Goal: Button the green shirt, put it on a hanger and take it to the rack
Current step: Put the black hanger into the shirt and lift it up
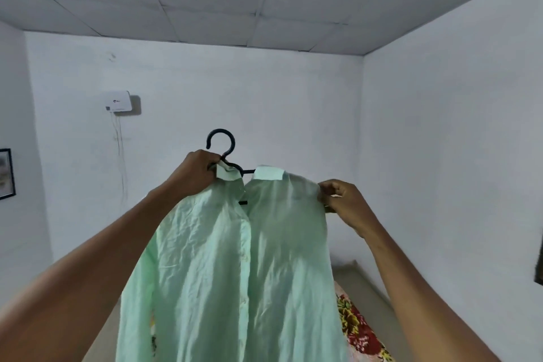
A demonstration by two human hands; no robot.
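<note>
The person is standing with both arms raised toward a bare white wall (264,91), with open air all around the hands; a side wall is closing the room in on the right. A white wall-mounted box (118,101) is hanging well to the upper left, and a dark picture frame (6,173) is showing at the far left edge. Below, a floral bedsheet (361,329) is peeking out beside the shirt's right hem.

The green shirt (235,273) is hanging in mid-air between the arms, draped on a black hanger (221,144). The left hand (201,169) is gripping the hanger's neck together with the left collar point, fingers curled. The right hand (342,201) is pinching the shirt's right shoulder over the hanger's end.

The shirt's long axis is running vertically, collar up, hem down past the bottom edge, its buttoned placket facing the camera. The hook is pointing upward, its opening facing left.
</note>
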